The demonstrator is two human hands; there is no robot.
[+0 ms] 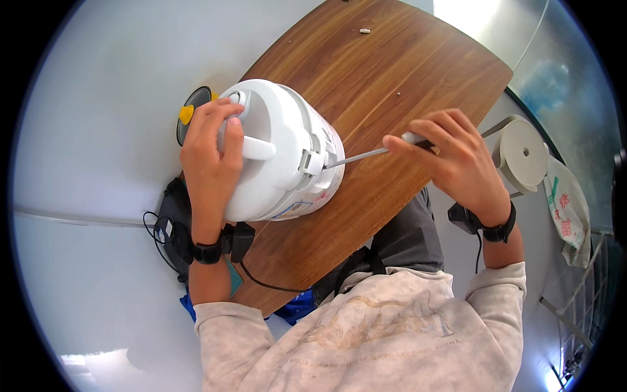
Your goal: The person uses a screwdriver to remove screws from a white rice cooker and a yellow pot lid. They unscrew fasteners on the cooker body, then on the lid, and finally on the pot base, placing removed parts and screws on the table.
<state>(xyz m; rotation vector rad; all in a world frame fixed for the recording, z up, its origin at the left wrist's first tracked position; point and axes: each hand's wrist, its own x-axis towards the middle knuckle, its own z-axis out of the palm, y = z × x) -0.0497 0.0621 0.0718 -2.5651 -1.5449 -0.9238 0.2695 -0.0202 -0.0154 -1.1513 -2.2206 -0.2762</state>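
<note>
A white, round appliance that looks like a rice cooker (281,170) lies tilted on the wooden table, a latch (309,161) on its side. My left hand (214,145) rests on its lid, fingers curled over the white handle (259,149) at the top. In my right hand (454,147) is a screwdriver (359,157), its pale handle inside my curled fingers. The metal shaft points left, and its tip meets the cooker's side just beside the latch. Whether the tip sits in a slot or on a screw is too small to tell.
On the wooden table (385,65) lie a small white piece (364,31) and a tiny speck (398,93). A round dark thing with yellow knobs (194,114) is behind the cooker. A black bag with cables (174,225) sits left; a white drum-like thing (522,157) and printed bag (565,209) stand right.
</note>
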